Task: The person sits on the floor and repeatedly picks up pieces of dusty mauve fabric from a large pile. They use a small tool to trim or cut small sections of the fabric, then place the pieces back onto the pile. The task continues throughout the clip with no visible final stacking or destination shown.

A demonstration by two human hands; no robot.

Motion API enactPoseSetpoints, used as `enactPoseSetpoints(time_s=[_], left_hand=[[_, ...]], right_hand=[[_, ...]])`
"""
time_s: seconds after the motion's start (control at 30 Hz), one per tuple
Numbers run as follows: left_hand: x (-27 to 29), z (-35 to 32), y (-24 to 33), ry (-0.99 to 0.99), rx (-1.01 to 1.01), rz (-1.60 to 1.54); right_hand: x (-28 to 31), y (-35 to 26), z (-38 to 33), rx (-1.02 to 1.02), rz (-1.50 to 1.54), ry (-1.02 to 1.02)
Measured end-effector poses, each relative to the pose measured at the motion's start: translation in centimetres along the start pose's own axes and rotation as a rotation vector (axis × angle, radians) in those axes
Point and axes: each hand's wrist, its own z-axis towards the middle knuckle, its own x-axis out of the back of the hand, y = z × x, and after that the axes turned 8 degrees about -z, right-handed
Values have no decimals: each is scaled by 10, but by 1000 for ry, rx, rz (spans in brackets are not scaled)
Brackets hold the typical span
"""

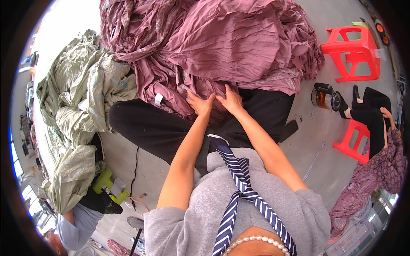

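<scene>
A large heap of crumpled mauve fabric [230, 42] spreads over my lap and the floor in front of me. My left hand [199, 103] is on its near edge, thumb pointing right and fingers curled into the folds. Close beside it, my right hand [231, 101] grips the same fabric, its thumb toward the left one. Folds partly hide the fingertips of both hands. A small white label [158, 99] shows on the cloth left of my hands.
Pale green fabric [85, 89] lies heaped at left, where a person in light blue handles it. At right are a red plastic stool [353, 53], a glass jug [325, 97] with brown liquid, and another person sitting on a red stool [353, 141]. A dark phone-like object [289, 131] lies by my right leg.
</scene>
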Motion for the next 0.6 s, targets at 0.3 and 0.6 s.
enactPoseSetpoints(time_s=[0.3,0.6], left_hand=[[32,59,-58,149,30,-464],[118,16,-15,-69,57,-640]], right_hand=[[-3,-41,-30,48,941,-561],[-5,-61,-53,269,806,-484]])
